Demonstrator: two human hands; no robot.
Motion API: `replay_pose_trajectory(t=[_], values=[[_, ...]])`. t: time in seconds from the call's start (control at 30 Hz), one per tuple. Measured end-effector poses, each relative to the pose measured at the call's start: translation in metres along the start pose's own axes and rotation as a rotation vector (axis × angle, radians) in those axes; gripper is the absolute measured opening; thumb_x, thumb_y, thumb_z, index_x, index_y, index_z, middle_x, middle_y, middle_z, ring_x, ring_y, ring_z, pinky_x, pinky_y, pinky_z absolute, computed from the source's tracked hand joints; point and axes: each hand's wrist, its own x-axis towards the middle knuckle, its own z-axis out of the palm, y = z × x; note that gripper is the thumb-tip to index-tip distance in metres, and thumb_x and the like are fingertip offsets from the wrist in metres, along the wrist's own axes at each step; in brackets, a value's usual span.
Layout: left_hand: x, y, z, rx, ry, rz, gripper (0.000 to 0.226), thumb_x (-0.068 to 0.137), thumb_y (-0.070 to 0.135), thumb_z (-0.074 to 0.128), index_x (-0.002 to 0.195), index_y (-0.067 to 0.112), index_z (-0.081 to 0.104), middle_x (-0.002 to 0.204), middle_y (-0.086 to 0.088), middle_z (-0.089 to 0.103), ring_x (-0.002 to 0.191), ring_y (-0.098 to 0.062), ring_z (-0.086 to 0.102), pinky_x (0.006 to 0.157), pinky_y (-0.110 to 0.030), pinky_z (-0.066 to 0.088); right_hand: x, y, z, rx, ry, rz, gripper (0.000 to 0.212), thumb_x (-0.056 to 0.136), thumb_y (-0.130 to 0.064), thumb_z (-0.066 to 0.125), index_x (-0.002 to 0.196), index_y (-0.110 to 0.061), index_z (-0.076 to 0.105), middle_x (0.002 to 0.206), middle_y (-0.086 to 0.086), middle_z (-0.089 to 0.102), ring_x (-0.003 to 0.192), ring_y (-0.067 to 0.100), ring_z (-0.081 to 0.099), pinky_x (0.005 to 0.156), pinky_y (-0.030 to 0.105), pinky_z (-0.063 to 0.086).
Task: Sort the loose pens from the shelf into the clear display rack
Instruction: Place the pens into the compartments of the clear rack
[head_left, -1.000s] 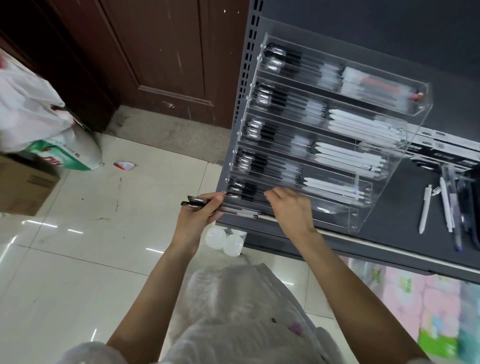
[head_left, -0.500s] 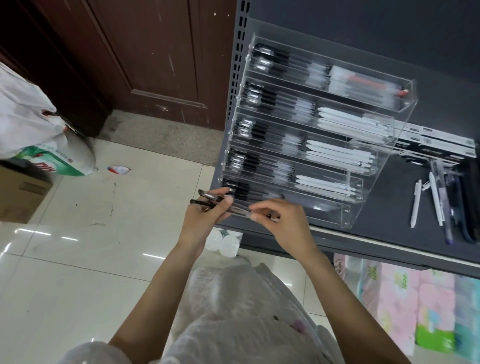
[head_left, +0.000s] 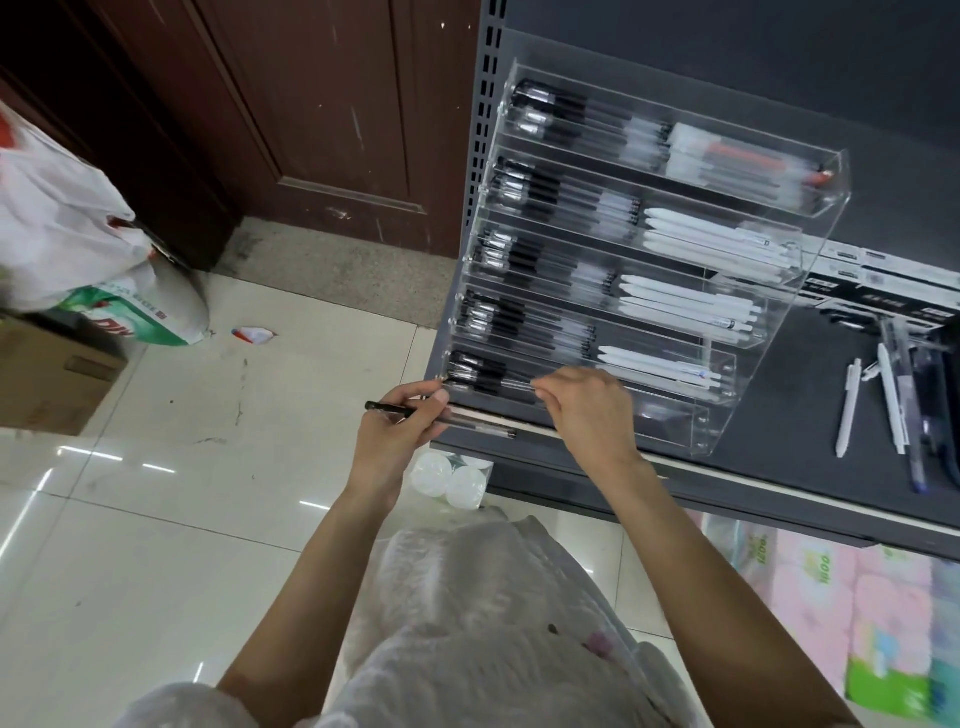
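At the upper left of the frame a white plastic bag (head_left: 57, 218) slumps against a dark wooden door (head_left: 291, 104), with a green-and-white sack (head_left: 140, 317) below it and a cardboard box (head_left: 47, 374) at the left edge. A small scrap of litter (head_left: 253, 335) lies on the pale floor tiles (head_left: 156, 519).

Near the centre, the left hand (head_left: 397, 436) curls round a black-capped pen (head_left: 441, 415), thumb on top, holding it level in front of the shelf's front edge; the cap sticks out to the left and the clear barrel runs right. Two white round lids (head_left: 449, 478) sit low, just under this hand.

Just right of it, the right hand (head_left: 587, 410) pinches the thin barrel of another pen (head_left: 498, 383) between thumb and fingertips at the lowest tier of the rack (head_left: 810, 249), its black end lying among the black pens already there. The clear stepped rack stands on the dark shelf (head_left: 810, 395), and its five tiers each hold black-capped pens on the left and white pens on the right; the top tier also shows something red.

Right of the rack, loose pens (head_left: 883, 400) lie on the shelf, white ones nearer the rack and darker ones toward the frame's right edge. Behind them sit flat black-and-white boxes (head_left: 883, 280). At the lower right, pastel packages (head_left: 841, 613) fill the space under the shelf.
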Motion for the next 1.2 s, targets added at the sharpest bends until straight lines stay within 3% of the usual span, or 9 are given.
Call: replay_pose_trajectory(t=[0.2,0.33,0.47,0.57,0.67,0.9,0.97,1.1,1.2], values=[[-0.006,-0.001,0.002,-0.021,0.013,-0.009,0.01,0.088,0.009,0.063,0.098,0.01,0.067,0.076,-0.005,0.063,0.073,-0.008,0.067,0.073,-0.017,0.054,0.001,-0.004,0.006,-0.034,0.017,-0.11,0.035,0.058,0.0,0.084,0.085,-0.021,0.076,0.08,-0.005,0.07,0.069,0.017,0.063,0.061,0.023,0.05],[-0.008,0.0,0.002,-0.019,0.022,-0.012,0.01,0.088,0.009,0.063,0.097,0.01,0.067,0.077,-0.004,0.064,0.075,-0.009,0.067,0.074,-0.017,0.054,0.0,-0.013,0.009,0.066,-0.075,-0.136,0.048,0.072,0.015,0.065,0.107,-0.017,0.071,0.099,0.002,0.069,0.087,0.025,0.059,0.077,0.034,0.05],[-0.006,0.002,0.003,-0.035,0.037,-0.003,0.009,0.088,0.009,0.062,0.096,0.009,0.066,0.075,0.0,0.066,0.075,-0.006,0.066,0.074,-0.017,0.053,0.003,-0.015,0.007,0.027,-0.17,-0.116,0.045,0.087,0.007,0.052,0.122,-0.019,0.063,0.113,0.002,0.062,0.102,0.023,0.051,0.088,0.034,0.043],[-0.005,0.005,0.008,-0.048,0.054,0.014,0.006,0.088,0.009,0.063,0.093,0.011,0.066,0.074,0.003,0.065,0.073,-0.004,0.066,0.072,-0.016,0.053,-0.003,-0.019,-0.003,0.222,-0.086,-0.088,0.037,0.089,0.001,0.053,0.12,-0.018,0.064,0.107,-0.001,0.062,0.095,0.017,0.054,0.081,0.03,0.048],[-0.004,0.006,0.015,-0.022,0.058,0.05,0.006,0.087,0.009,0.064,0.091,0.013,0.066,0.075,0.001,0.062,0.072,-0.004,0.065,0.068,-0.014,0.052,-0.014,-0.032,-0.021,0.592,-0.131,-0.016,0.024,0.095,-0.025,0.053,0.116,-0.023,0.065,0.103,-0.011,0.063,0.087,0.003,0.056,0.075,0.016,0.044],[-0.003,0.006,0.034,0.001,0.13,0.127,0.02,0.085,0.019,0.068,0.103,0.013,0.062,0.083,-0.001,0.062,0.082,-0.015,0.064,0.071,-0.023,0.056,-0.022,-0.014,-0.021,0.419,0.018,0.051,0.012,0.083,-0.024,0.069,0.095,-0.022,0.073,0.088,-0.008,0.071,0.078,0.01,0.062,0.067,0.023,0.048],[0.004,0.006,0.027,0.127,0.243,0.223,0.023,0.085,0.027,0.068,0.106,0.019,0.06,0.086,0.002,0.063,0.089,-0.018,0.063,0.075,-0.026,0.055,-0.02,-0.003,-0.015,0.313,0.081,0.092,0.011,0.081,-0.021,0.072,0.091,-0.022,0.075,0.085,-0.006,0.072,0.078,0.014,0.063,0.061,0.022,0.046],[0.014,0.004,0.011,0.532,0.239,0.423,0.022,0.087,0.017,0.066,0.106,0.023,0.059,0.094,0.006,0.059,0.09,-0.013,0.058,0.068,-0.009,0.044,-0.012,0.0,-0.002,0.156,0.09,0.065,0.011,0.075,-0.015,0.077,0.085,-0.02,0.076,0.08,-0.004,0.071,0.074,0.019,0.064,0.058,0.019,0.041],[0.019,0.0,0.006,0.867,0.167,0.686,0.024,0.086,0.008,0.064,0.109,0.016,0.063,0.1,0.004,0.059,0.091,-0.012,0.055,0.075,-0.02,0.047,-0.005,-0.005,0.003,0.069,0.078,0.042,0.009,0.074,-0.015,0.078,0.082,-0.019,0.076,0.077,-0.003,0.069,0.068,0.018,0.064,0.053,0.018,0.038]])
